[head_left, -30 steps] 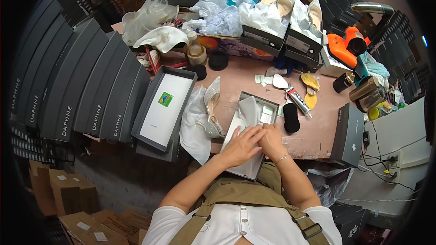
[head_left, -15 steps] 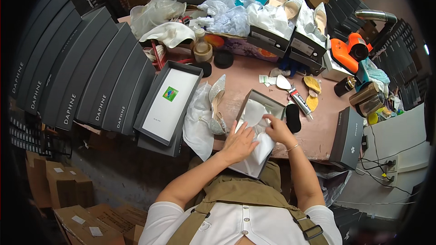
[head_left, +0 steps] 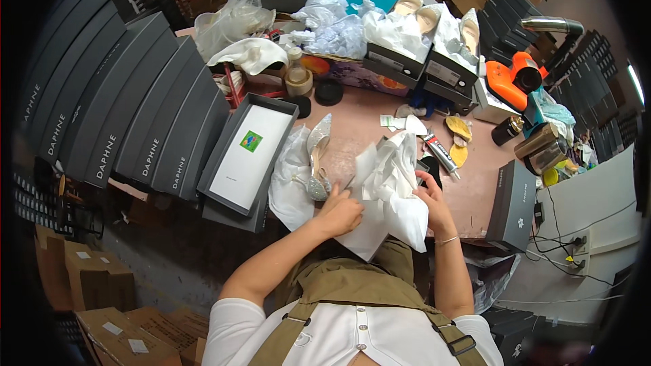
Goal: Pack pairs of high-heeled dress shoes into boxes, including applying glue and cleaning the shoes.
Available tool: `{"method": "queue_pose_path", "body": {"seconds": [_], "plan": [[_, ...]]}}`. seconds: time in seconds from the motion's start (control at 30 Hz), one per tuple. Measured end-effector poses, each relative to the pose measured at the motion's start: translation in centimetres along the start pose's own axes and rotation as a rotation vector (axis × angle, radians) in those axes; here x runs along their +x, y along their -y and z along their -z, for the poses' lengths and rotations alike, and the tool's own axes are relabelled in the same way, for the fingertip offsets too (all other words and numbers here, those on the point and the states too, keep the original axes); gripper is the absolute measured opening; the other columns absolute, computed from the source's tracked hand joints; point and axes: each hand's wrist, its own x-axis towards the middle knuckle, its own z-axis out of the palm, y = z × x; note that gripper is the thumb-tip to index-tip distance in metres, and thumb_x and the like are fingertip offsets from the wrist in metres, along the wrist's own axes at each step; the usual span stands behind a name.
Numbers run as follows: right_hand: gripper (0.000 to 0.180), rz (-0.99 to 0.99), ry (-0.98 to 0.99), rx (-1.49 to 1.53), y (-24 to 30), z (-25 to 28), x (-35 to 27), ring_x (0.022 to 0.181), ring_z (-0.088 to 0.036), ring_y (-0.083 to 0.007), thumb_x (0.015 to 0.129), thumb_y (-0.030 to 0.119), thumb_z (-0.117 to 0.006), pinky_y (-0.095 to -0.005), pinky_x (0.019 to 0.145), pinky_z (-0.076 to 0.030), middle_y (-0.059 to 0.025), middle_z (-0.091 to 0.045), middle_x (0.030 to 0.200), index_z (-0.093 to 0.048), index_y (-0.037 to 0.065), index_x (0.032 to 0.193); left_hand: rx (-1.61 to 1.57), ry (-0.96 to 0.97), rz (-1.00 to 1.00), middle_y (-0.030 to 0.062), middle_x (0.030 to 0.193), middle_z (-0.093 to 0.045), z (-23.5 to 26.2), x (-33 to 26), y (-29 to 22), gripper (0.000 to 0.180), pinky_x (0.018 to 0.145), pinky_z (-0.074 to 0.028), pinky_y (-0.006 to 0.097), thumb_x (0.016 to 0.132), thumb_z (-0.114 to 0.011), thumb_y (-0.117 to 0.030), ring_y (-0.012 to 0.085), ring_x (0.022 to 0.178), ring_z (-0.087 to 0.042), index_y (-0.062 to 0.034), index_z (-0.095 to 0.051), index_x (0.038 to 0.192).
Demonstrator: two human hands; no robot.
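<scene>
A bunched sheet of white tissue paper [head_left: 390, 186] rises over a shoe box at the near edge of the pink table [head_left: 359, 118]; the box is mostly hidden beneath it. My left hand [head_left: 342, 213] grips the paper's lower left edge. My right hand [head_left: 430, 196] holds its right side. Just left of my left hand, a glittery silver high-heeled shoe [head_left: 317, 159] lies on a white bag [head_left: 288, 186].
An open dark box with a white sheet inside [head_left: 247, 152] sits at the left. Dark grey shoe boxes [head_left: 122, 115] are stacked beyond it. A glue tube [head_left: 441, 152], insoles [head_left: 458, 129], an orange tool [head_left: 512, 81], a grey box [head_left: 512, 196] and boxes of shoes [head_left: 413, 47] crowd the table.
Both hands lay flat on the paper in the box before. They have moved apart, and the paper is now lifted and bunched up between them.
</scene>
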Motion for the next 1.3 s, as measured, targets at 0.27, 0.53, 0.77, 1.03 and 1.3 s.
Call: {"method": "queue_pose_path", "body": {"seconds": [0.27, 0.53, 0.77, 1.03, 1.3], "plan": [[0.04, 0.194, -0.093, 0.209, 1.7, -0.6, 1.1, 0.087, -0.063, -0.0138, 0.089, 0.002, -0.052, -0.0261, 0.074, -0.053, -0.0104, -0.064, 0.104, -0.046, 0.001, 0.128, 0.096, 0.147, 0.216, 0.0139, 0.085, -0.064, -1.9, -2.4, -3.6, 0.025, 0.101, -0.033, 0.052, 0.078, -0.065, -0.024, 0.0279, 0.089, -0.062, -0.0037, -0.064, 0.093], [0.037, 0.55, -0.06, -0.149, 7.5, -2.2, -2.0, 0.092, -0.061, -0.0131, 0.087, -0.002, -0.052, -0.026, 0.08, -0.049, -0.0087, -0.062, 0.105, -0.049, -0.002, 0.124, -1.314, -0.336, 0.249, 0.0101, 0.107, -0.06, 1.8, -0.2, -5.9, 0.047, 0.104, -0.03, 0.052, 0.089, -0.059, -0.04, 0.0224, 0.099, -0.06, -0.0092, -0.05, 0.123], [0.038, 0.902, -0.196, -0.873, 1.4, -9.2, -1.7, 0.112, -0.051, -0.0263, 0.083, 0.007, -0.065, -0.0343, 0.094, -0.041, -0.0156, -0.054, 0.118, -0.053, 0.004, 0.119, -2.105, -0.534, 0.4, 0.0012, 0.109, -0.057, 0.8, -3.6, -7.3, 0.051, 0.068, -0.055, 0.028, 0.084, -0.068, -0.036, 0.0127, 0.093, -0.061, -0.011, -0.048, 0.124], [0.042, 0.292, -0.165, -0.668, 0.2, -7.2, -3.3, 0.101, -0.061, -0.0311, 0.092, 0.019, -0.057, -0.0368, 0.087, -0.047, -0.0261, -0.059, 0.114, -0.051, -0.006, 0.125, -1.944, -0.76, 0.269, 0.0014, 0.114, -0.056, 0.2, -6.2, -6.8, 0.076, 0.092, -0.042, 0.029, 0.073, -0.079, -0.044, 0.0118, 0.107, -0.051, -0.007, -0.044, 0.13], [0.059, 0.515, 0.53, -0.84, 4.3, -11.1, -2.2, 0.111, -0.052, -0.0352, 0.096, 0.039, -0.048, -0.0407, 0.095, -0.041, -0.0253, -0.049, 0.128, -0.039, -0.007, 0.132, -1.532, -1.033, 0.202, 0.009, 0.117, -0.055, 4.6, -10.5, -6.4, 0.089, 0.097, -0.04, 0.033, 0.068, -0.079, -0.049, 0.0204, 0.113, -0.05, -0.003, -0.04, 0.133]]}}
